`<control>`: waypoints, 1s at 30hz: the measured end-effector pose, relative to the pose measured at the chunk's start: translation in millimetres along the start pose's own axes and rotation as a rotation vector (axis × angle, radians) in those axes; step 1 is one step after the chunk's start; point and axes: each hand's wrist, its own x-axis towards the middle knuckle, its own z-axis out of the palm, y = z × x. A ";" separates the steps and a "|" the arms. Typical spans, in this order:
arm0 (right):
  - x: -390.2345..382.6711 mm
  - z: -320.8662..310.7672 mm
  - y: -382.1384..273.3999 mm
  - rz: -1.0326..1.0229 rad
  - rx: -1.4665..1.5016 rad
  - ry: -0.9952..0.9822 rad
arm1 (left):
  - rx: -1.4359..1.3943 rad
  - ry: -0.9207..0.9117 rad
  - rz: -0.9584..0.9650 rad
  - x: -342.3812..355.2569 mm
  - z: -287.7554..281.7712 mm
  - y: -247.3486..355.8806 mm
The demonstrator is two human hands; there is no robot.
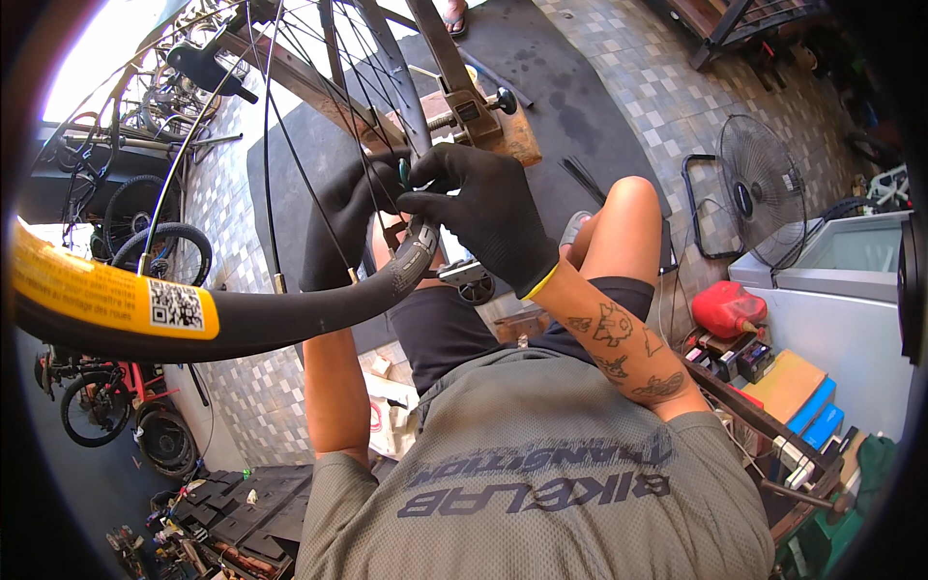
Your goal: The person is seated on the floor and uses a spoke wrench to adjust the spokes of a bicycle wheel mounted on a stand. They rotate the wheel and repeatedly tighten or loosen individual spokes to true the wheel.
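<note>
A bicycle wheel stands before me, its black rim [280, 317] sweeping across the left and up to my hands, with thin black spokes [311, 198] fanning upward. My left hand [343, 217], in a black glove, reaches up behind the spokes, its fingers closed near the rim. From the right comes my right hand [488, 208], gloved in black with a yellow cuff edge, thumb and index finger pinched beside the rim. Between the fingertips of both hands shows a small teal piece [404, 173]; its kind is too small to tell. What the left fingers grip is hidden.
A metal wheel stand [464, 106] with a black knob holds the wheel above a dark mat [570, 97]. At right are a floor fan [759, 188], a red jug [727, 309] and a white chest [851, 333]. Bicycles [159, 246] line the left side. Another person's foot [454, 21] shows at the top.
</note>
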 end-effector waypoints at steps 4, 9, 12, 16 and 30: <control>-2.2 2.5 1.0 -0.019 0.073 0.037 | 0.021 -0.009 0.041 2.4 4.0 0.5; 0.9 5.8 17.2 -0.019 0.030 0.050 | 0.098 0.106 0.066 6.2 15.0 -2.3; 17.7 4.3 33.3 0.035 0.217 0.003 | 0.474 0.264 0.144 11.6 23.2 -3.8; 28.1 -13.1 60.3 -0.220 0.095 -0.085 | 0.579 0.333 0.091 10.8 21.7 2.0; -284.5 -354.4 570.5 1.228 -0.957 0.584 | 0.662 0.435 -0.144 -14.7 1.7 9.7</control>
